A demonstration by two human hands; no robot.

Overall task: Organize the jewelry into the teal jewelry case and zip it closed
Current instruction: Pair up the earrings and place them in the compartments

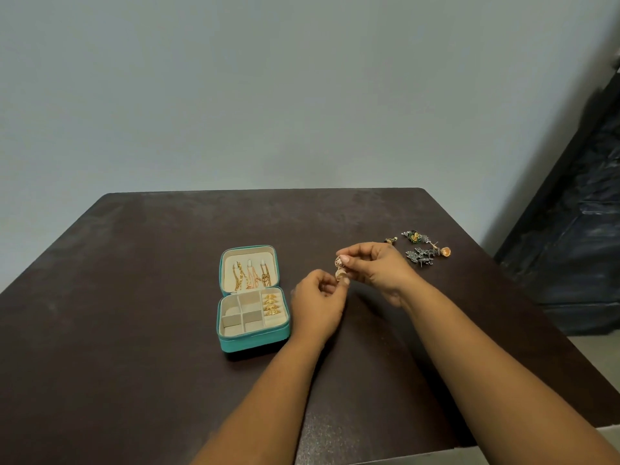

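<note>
The teal jewelry case (252, 342) lies open on the dark table (151, 263). Gold chains (251, 275) hang in its lid, and gold rings (271, 305) sit in the right slot of the base. Its other compartments look empty. To the right of the case, above the table, both hands hold a small gold earring (339, 267). My right hand (375, 266) pinches its upper part. My left hand (318, 297) pinches its lower end. Loose earrings (421, 250), dark green, silver-grey and gold, lie in a cluster at the far right of the table.
A pale wall rises behind the table. A dark piece of furniture (577, 236) stands at the right beyond the table's edge. The table's near edge runs under my forearms.
</note>
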